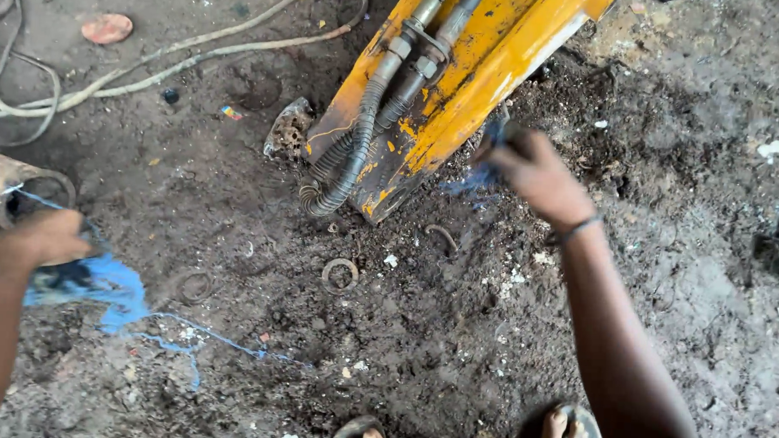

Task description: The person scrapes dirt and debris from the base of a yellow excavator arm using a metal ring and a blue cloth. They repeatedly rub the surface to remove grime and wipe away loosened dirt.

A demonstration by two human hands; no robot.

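floor: dark oily dirt ground [454,333] | scattered: metal rings [339,275], pale hoses [153,64] | light: daylight, even

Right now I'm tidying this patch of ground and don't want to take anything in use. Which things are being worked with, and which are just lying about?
In use:
left hand gripping a blue rag
right hand holding blue cloth against the yellow machine arm

Lying about:
metal ring
loose hose
reddish stone
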